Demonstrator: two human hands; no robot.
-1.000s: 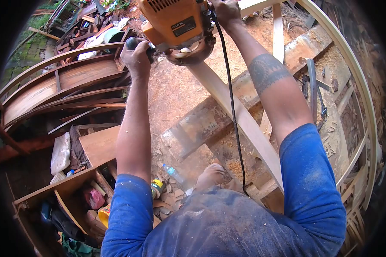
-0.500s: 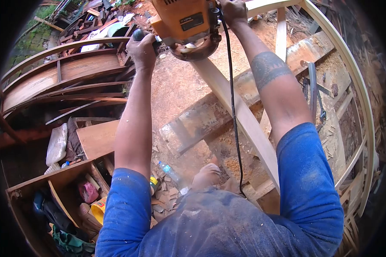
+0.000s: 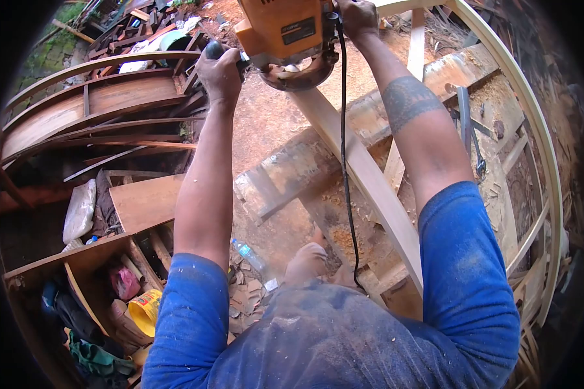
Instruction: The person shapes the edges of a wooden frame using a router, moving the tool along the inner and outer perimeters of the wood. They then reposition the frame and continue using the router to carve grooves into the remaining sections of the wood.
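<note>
An orange plunge router (image 3: 282, 35) stands at the top of the view, its round base resting on a long pale wooden piece (image 3: 366, 172). My left hand (image 3: 219, 72) is wrapped around the router's dark left handle. On the other side my right hand (image 3: 358, 21) is closed at the right grip, which is mostly hidden behind the fingers. A black cord (image 3: 345, 149) hangs from the router and runs down past the pale piece. The cutting bit is out of sight.
A curved pale frame (image 3: 544, 123) arcs along the right. Under the work lies a thick weathered beam (image 3: 279, 178). Pliers-like tools (image 3: 479, 155) sit at right among shavings. To the left are curved brown frames (image 3: 130, 97) and an open wooden cabinet (image 3: 78, 262); a plastic bottle (image 3: 248, 254) lies below.
The router and both hands sit slightly farther right and higher in view, while the surroundings shift a little left. Both hands keep their hold on the router.
</note>
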